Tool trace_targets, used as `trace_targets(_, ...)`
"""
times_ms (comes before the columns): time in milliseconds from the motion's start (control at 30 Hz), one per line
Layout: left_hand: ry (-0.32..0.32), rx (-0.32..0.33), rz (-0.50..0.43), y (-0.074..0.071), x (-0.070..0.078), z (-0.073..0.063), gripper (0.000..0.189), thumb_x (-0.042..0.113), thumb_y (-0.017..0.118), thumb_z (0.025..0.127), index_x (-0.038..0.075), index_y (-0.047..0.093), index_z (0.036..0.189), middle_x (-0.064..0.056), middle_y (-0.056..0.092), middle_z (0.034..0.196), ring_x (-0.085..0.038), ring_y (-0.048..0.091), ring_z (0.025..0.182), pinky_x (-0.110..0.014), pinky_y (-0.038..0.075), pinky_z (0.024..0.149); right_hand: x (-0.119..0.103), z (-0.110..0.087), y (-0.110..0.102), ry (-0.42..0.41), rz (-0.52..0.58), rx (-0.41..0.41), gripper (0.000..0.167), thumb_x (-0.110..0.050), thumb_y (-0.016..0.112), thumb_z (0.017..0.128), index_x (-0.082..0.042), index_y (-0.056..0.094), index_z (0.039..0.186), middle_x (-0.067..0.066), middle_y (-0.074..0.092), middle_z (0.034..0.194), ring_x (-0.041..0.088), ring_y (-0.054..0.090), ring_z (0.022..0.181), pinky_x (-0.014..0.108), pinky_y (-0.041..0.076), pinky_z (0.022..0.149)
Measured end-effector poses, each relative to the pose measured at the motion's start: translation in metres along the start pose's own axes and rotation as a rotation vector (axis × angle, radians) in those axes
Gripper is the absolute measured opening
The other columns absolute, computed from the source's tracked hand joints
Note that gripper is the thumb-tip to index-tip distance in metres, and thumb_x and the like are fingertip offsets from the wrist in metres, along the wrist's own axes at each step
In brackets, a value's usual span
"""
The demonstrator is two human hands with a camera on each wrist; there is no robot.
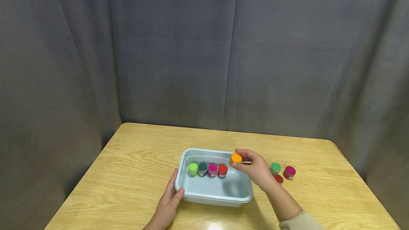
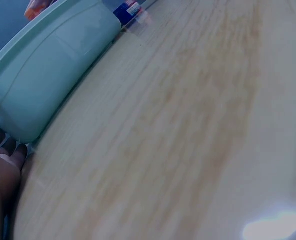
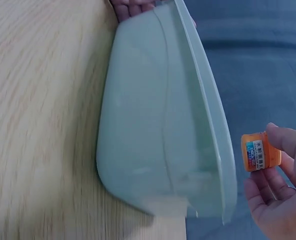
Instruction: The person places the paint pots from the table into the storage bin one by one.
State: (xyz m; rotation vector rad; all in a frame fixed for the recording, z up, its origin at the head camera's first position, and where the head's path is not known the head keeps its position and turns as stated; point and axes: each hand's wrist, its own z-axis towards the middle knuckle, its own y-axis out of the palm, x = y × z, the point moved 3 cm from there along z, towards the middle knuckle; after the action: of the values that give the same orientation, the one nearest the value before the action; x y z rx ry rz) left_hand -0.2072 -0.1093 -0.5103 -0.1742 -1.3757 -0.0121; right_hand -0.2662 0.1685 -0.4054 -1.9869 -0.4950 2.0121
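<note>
Between the thumb and fingers of my right hand [image 1: 257, 169] is an orange paint jar [image 1: 235, 158], held over the right rear part of a pale blue-green plastic tub [image 1: 217, 198]. Its printed label shows in the right wrist view, where the jar [image 3: 260, 151] is beside the tub's rim. My left hand [image 1: 169, 200] grips the tub's left front corner, thumb at the rim and fingers along the outer wall. Inside the tub a row runs left to right: a lime jar [image 1: 193, 169], a dark green jar [image 1: 202, 169], a magenta jar [image 1: 212, 170] and a red jar [image 1: 222, 170].
Right of the tub on the wooden table [image 1: 140, 166] stand a green jar [image 1: 275, 168], a crimson-magenta jar [image 1: 289, 172] and a dark red jar [image 1: 278, 179] partly behind my right wrist. A grey curtain [image 1: 172, 66] hangs behind the table.
</note>
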Motion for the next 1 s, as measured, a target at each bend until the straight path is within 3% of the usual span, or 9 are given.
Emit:
trace_targets(333, 0.000, 0.000, -0.004, 0.000, 0.001, 0.000, 0.062, 0.018, 0.043, 0.105, 0.010, 0.011, 0.158, -0.018, 0.006, 0.165, -0.041, 0.013, 0.148, -0.007, 0.024, 0.105, -0.005, 0.006, 0.035, -0.015, 0.016, -0.051, 0.041, -0.010, 0.078, 0.082, -0.007, 0.067, 0.122, 0.008, 0.070, 0.110, 0.020, 0.063, 0.099, 0.030, 0.059, 0.082)
trace_targets(733, -0.011, -0.001, -0.002, 0.000, 0.001, 0.001, 0.062, 0.019, 0.043, 0.106, 0.009, 0.011, 0.158, -0.017, 0.005, 0.165, -0.040, 0.014, 0.148, -0.009, 0.027, 0.106, -0.008, 0.013, 0.067, -0.056, 0.026, -0.145, 0.045, -0.011, 0.081, 0.079, -0.002, 0.066, 0.120, 0.010, 0.070, 0.105, 0.015, 0.061, 0.091, 0.025, 0.057, 0.073)
trace_targets(1000, -0.007, 0.003, 0.004, 0.000, 0.001, 0.000, 0.062, 0.019, 0.043, 0.105, 0.011, 0.012, 0.158, -0.017, 0.007, 0.165, -0.041, 0.017, 0.148, -0.005, 0.027, 0.104, -0.007, 0.017, 0.086, -0.104, 0.063, -0.205, 0.044, -0.004, 0.081, 0.077, 0.003, 0.066, 0.117, 0.014, 0.069, 0.105, 0.015, 0.061, 0.090, 0.026, 0.057, 0.079)
